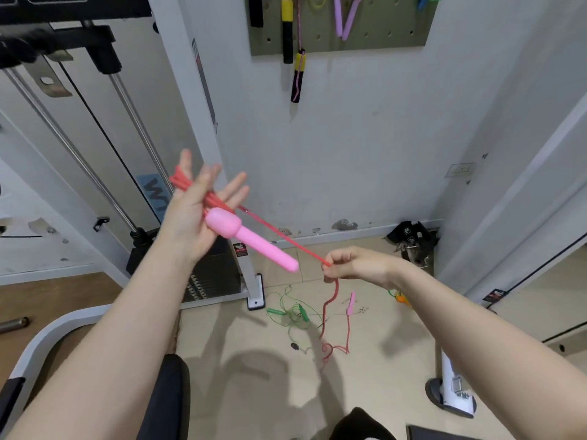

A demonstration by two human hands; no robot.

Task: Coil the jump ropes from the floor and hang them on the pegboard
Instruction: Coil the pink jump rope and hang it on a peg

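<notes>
The red jump rope ran taut in a slanted line from upper left to lower right, strung between the two hands. Its gathered loops lay across the left hand, whose fingers were spread and nearly straight, with the loops draped over the palm and poking out behind the fingers. One pink handle rested against the heel of that palm, its long axis pointing down and to the right, roughly parallel to the taut stretch of rope. Whether the thumb pinned the handle could not be told, since the handle's bulb hid it.

The right hand pinched the rope between curled fingers at the lower end of the taut run. Below that pinch the uncoiled remainder hung down in kinks to the floor, where it ended in a small tangle, and the second pink handle lay near it. So the free rope lay below and to the right of the coil, nearer the right hand, and the next wrap would probably have to carry that length up and leftward over the open palm.

A green jump rope sprawled on the floor just left of the red tail. On the wall above, the pegboard already held several hung ropes.
</notes>
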